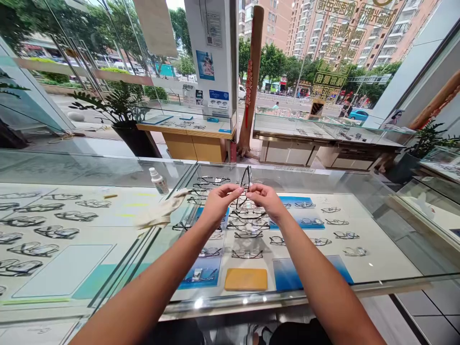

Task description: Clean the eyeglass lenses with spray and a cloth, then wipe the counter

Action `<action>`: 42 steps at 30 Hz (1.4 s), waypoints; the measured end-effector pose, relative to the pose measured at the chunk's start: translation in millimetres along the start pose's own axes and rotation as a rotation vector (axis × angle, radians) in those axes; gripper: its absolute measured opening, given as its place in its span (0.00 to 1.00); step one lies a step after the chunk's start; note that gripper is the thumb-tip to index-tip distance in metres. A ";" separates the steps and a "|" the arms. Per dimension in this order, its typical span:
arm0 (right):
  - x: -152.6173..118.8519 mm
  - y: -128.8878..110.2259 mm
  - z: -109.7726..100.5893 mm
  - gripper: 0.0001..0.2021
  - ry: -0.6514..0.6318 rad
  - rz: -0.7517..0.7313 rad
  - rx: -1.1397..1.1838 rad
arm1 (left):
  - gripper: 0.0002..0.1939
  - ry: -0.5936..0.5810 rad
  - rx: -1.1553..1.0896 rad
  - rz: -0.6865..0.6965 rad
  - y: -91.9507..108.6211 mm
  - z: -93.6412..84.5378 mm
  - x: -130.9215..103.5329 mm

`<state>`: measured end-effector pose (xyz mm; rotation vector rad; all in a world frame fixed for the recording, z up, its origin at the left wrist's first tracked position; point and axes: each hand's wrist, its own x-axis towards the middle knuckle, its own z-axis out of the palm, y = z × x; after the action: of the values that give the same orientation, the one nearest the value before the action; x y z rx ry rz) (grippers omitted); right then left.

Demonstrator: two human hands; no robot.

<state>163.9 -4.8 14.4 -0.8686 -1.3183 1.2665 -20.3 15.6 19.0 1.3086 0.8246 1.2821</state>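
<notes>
Two bare hands, one pair of black-framed eyeglasses between them, held up above the glass display counter. Left hand: thumb and fingertips closed in a pinch on the frame. Right hand: same, pinching the other side; hands close together. Frame stands tipped on end, not level. Under the glass: many display eyeglasses in rows, full count not possible, hands and forearms cover some; far-right column is countable, four pairs. One yellow box near the front edge, between the forearms. Two blue display sheets right of the right wrist, one farther back, one near the front. On the counter, left of the left hand: one white bottle, one pale cloth just beside it. Behind: two more display cases, one brown wooden post between them, one red fire extinguisher at its foot.
</notes>
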 end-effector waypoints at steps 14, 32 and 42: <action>0.3 0.9 -24.1 0.18 0.532 -0.228 -0.269 | 0.18 -0.026 0.331 0.109 -4.4 -14.3 8.9; -10.4 6.4 14.1 0.15 0.350 -0.247 -0.366 | 0.16 -0.085 0.354 0.168 -4.2 -5.4 -2.0; -7.3 8.1 8.0 0.10 0.334 -0.156 -0.318 | 0.14 -0.050 0.397 0.189 -9.9 -4.3 -2.8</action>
<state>156.0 -12.1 6.0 -1.1221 -1.3037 0.7611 -23.0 15.7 8.1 1.7618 0.9712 1.2657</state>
